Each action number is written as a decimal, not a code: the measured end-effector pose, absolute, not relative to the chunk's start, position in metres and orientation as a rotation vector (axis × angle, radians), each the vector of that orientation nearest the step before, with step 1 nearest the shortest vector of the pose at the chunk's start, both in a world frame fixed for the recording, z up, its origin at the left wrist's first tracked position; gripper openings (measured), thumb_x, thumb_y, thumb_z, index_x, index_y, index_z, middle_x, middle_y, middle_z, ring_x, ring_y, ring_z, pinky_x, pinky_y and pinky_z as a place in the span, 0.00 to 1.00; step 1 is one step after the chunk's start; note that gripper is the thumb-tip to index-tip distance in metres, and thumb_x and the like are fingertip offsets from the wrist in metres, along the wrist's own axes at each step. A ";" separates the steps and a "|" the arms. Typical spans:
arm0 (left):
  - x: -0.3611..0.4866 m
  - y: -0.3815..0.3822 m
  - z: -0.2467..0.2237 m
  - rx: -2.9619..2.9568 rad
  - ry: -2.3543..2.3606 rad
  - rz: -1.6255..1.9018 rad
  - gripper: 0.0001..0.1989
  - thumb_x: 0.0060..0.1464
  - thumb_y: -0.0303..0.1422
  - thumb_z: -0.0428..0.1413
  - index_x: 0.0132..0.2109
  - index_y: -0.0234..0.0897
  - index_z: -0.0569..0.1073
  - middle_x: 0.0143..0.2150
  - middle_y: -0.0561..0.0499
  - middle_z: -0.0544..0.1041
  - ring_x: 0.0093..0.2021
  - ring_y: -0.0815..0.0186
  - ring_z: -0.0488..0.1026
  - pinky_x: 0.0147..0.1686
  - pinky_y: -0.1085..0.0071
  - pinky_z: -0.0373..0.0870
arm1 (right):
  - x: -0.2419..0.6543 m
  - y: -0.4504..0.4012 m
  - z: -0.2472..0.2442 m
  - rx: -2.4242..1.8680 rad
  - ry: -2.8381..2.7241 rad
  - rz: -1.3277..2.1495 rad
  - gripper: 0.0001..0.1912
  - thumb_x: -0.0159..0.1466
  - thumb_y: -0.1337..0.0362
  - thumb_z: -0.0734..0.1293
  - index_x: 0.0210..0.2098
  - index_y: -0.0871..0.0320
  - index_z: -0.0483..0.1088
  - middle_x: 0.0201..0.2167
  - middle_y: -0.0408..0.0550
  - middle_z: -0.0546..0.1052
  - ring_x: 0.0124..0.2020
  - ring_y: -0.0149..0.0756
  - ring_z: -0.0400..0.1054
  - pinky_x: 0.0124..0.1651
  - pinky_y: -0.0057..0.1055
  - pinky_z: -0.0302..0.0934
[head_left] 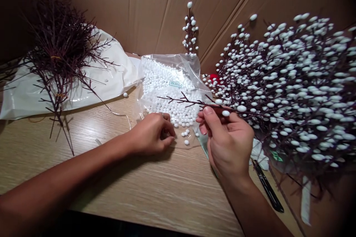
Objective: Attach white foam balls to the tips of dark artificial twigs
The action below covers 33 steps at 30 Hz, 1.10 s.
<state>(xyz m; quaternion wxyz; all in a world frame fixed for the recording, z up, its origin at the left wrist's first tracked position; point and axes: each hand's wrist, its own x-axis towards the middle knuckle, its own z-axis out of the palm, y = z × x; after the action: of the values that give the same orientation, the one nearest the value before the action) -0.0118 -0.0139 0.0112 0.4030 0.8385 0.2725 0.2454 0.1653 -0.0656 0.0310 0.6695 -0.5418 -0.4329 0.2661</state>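
My right hand (226,139) pinches a thin dark twig (185,100) that points left over a clear plastic bag of small white foam beads (167,85). A few white beads sit on the twig near my fingers. My left hand (154,133) rests on the wooden table (155,189) at the bag's open mouth, fingers curled together beside several loose beads (185,137); whether it pinches a bead is hidden.
A bundle of bare dark twigs (59,50) lies on a white plastic bag (111,72) at the left. A large pile of bead-covered twigs (294,85) fills the right side. One finished sprig (190,29) stands against the cardboard wall (144,7). A black tool (268,189) lies at the right.
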 end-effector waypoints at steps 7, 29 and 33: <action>-0.013 -0.017 0.005 2.294 0.581 0.615 0.06 0.54 0.30 0.60 0.35 0.33 0.83 0.36 0.47 0.73 0.28 0.69 0.66 0.29 0.68 0.61 | 0.166 -0.062 0.031 -1.252 -0.997 0.563 0.11 0.62 0.58 0.77 0.36 0.60 0.78 0.30 0.46 0.80 0.25 0.28 0.69 0.24 0.25 0.60; -0.004 -0.013 0.006 1.133 0.596 0.717 0.13 0.51 0.33 0.69 0.41 0.30 0.81 0.24 0.52 0.76 0.22 0.71 0.71 0.23 0.76 0.64 | 0.157 -0.068 0.030 -1.348 -1.062 0.669 0.14 0.59 0.55 0.78 0.36 0.59 0.76 0.30 0.48 0.81 0.26 0.33 0.73 0.32 0.31 0.70; -0.004 -0.012 0.008 0.935 0.570 0.737 0.15 0.47 0.32 0.72 0.41 0.29 0.82 0.30 0.48 0.79 0.24 0.71 0.74 0.20 0.77 0.64 | 0.156 -0.069 0.029 -1.340 -1.041 0.716 0.14 0.57 0.58 0.79 0.37 0.58 0.77 0.30 0.46 0.81 0.27 0.32 0.73 0.33 0.30 0.70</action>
<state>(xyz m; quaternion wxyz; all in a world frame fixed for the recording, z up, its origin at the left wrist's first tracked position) -0.0041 -0.0117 0.0076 0.7899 0.4344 0.2645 0.3425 0.1563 -0.0691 0.0289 0.6053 -0.5791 -0.4499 0.3095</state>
